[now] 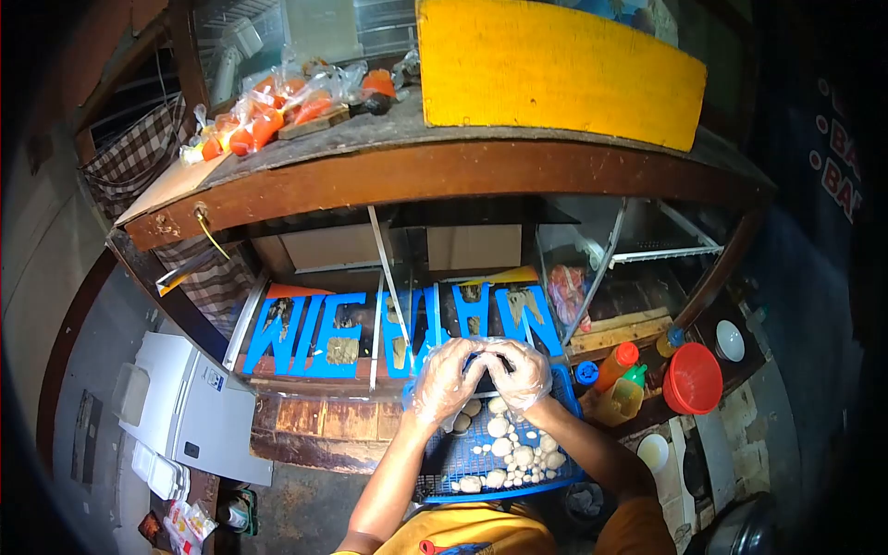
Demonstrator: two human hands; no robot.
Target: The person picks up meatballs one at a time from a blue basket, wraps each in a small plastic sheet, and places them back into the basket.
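My left hand (446, 377) and my right hand (515, 372) wear clear plastic gloves and meet above a blue basket (444, 478). Their fingers are bent and the fingertips come together. Whatever they may hold between them is too small or hidden to name. Beneath, in the basket, lie several pale round balls (524, 456) of different sizes, the larger ones among many small ones. The basket's far side is partly covered by my hands.
A glass-fronted cart with blue lettering (339, 342) stands ahead, under a wooden shelf (462, 166) bearing a yellow board (555, 79) and bagged orange items (264, 120). At right are bottles (615, 365), a red container (693, 378) and bowls (730, 340). A white box (208, 398) is left.
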